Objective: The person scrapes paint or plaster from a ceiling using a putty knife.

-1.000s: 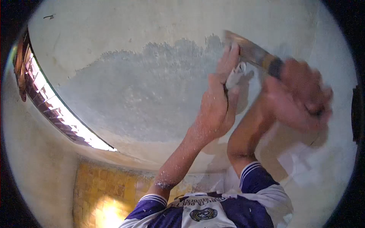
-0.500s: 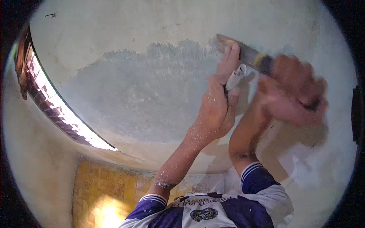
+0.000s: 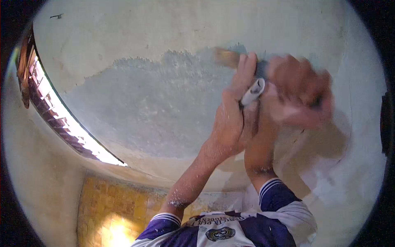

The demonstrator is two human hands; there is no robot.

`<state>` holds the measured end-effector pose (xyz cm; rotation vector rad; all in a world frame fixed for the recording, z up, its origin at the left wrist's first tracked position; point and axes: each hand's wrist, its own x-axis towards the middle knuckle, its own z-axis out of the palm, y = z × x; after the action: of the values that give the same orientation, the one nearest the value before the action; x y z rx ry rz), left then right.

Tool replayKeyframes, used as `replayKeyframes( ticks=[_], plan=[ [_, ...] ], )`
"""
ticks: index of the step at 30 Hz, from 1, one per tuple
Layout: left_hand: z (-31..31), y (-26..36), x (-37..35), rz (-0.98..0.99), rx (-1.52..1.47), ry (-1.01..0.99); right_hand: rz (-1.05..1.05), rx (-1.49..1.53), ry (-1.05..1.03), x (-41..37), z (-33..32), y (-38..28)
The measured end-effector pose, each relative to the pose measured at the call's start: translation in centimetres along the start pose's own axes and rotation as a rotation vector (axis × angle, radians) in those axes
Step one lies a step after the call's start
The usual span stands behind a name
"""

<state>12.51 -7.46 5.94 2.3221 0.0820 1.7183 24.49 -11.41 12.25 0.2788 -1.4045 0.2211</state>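
My right hand (image 3: 298, 90) is closed round the handle of a scraper (image 3: 230, 57), and both are blurred by motion. The scraper's blade points left against the wall, at the upper edge of a grey bared patch (image 3: 164, 94). Between the thumb and palm of my left hand (image 3: 234, 115) sits a white tube (image 3: 253, 91), its open end facing up. The fingers of that hand reach up beside the blade. Pale dust covers my left wrist and forearm.
Pale painted wall (image 3: 123, 29) surrounds the grey patch. A bright slatted opening (image 3: 66, 115) curves along the left, with brown wood (image 3: 25, 78) at its top. Yellow-brown tiling (image 3: 119, 201) shows at the lower left. A dark object (image 3: 386, 123) stands at the right edge.
My right hand and the scraper have moved left and the blade slightly down. My left hand has shifted a little down and left, still holding the white tube.
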Motion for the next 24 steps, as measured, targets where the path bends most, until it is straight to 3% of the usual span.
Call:
replayKeyframes(
  ticks=[2, 4, 6, 8, 10, 11, 13, 15, 18, 21, 24],
  plan=[
    [-0.2, -0.3, 0.3, 0.012, -0.053, 0.003, -0.192, 0.020, -0.032, 0.1, 1.0, -2.6],
    [-0.3, -0.5, 0.6, 0.012, -0.070, 0.005, -0.246, -0.039, -0.073, 0.1, 1.1, -2.6],
    [0.1, -0.3, 0.6, 0.015, -0.073, 0.011, -0.165, -0.182, -0.134, 0.2, 0.7, -0.6],
    [0.3, -0.2, 0.5, 0.016, -0.074, 0.012, -0.191, -0.017, 0.018, -0.1, 1.3, -2.2],
    [0.4, -0.2, 0.4, 0.022, -0.078, 0.015, 0.067, 0.160, 0.202, -0.6, -1.1, -3.7],
    [0.5, -0.2, 0.4, 0.023, -0.082, 0.016, 0.352, 0.250, 0.319, -1.8, -5.0, -5.0],
    [0.6, -0.2, 0.2, 0.023, -0.089, 0.012, 0.397, 0.181, 0.279, -1.4, -4.2, -4.2],
    [0.9, 0.1, 0.2, 0.023, -0.100, 0.012, -0.090, -0.130, -0.075, 0.4, -0.7, -1.4],
    [0.8, 0.1, 0.1, 0.027, -0.105, 0.013, -0.230, -0.094, -0.036, -0.1, 1.3, -5.0],
    [0.9, -0.1, -0.2, 0.018, -0.111, 0.015, -0.128, -0.211, -0.091, -0.3, 0.2, -0.9],
    [0.6, 0.0, -0.6, 0.012, -0.104, 0.025, -0.231, -0.060, 0.004, -0.2, -0.3, -3.4]
  ],
)
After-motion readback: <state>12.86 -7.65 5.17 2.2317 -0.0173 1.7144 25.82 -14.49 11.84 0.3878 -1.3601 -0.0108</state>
